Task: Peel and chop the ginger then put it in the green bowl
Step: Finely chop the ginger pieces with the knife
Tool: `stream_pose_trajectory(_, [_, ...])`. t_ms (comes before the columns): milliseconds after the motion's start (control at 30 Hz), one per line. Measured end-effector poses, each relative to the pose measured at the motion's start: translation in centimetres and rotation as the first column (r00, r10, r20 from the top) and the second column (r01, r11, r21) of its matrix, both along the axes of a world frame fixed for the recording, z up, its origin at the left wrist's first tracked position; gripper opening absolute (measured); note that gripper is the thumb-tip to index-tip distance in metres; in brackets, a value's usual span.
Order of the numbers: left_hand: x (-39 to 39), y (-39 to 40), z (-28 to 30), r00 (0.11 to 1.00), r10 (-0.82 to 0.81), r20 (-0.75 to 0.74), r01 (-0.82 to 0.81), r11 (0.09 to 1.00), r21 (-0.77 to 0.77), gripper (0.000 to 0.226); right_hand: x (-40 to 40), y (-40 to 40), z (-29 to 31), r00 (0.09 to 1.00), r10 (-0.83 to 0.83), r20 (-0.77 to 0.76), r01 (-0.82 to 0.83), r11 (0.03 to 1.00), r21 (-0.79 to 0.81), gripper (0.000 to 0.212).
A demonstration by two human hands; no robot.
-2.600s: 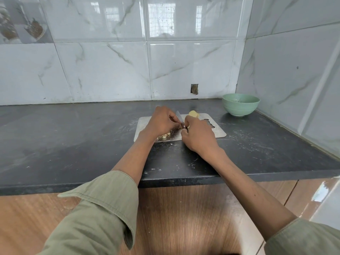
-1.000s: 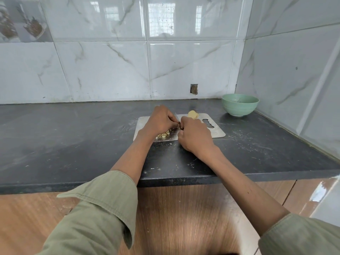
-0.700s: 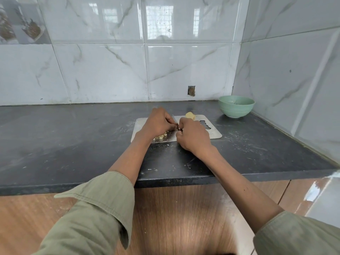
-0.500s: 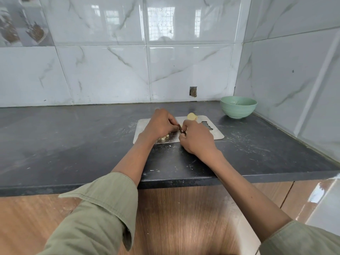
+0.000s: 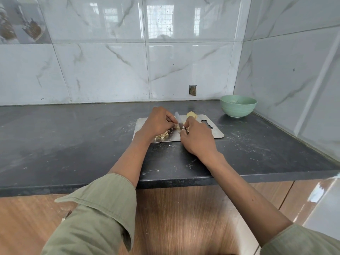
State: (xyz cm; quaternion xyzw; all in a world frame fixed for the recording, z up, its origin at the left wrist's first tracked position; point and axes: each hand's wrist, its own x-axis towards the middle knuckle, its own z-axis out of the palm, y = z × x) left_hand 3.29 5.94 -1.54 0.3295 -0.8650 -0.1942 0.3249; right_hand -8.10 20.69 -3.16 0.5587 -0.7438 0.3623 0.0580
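Chopping mid-way: diced ginger piled on board, peeled chunk uncut, green bowl not yet filled. Knife gripped by right hand; piece pinched by left hand.

Pale diced ginger bits lie heaped on the steel board's near-left part. A peeled yellow ginger chunk sits at the board's far edge. The green bowl, upright, stands at 2 o'clock from the board, well apart.
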Motion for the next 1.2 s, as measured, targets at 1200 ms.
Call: stream_pose_trajectory(1200, [-0.2,0.4,0.0,1.0,0.003,0.007,-0.003,1.0,-0.01,0.012,0.4,-0.7,0.2,1.0,-0.009,-0.027,0.011,0.999,0.046,0.018])
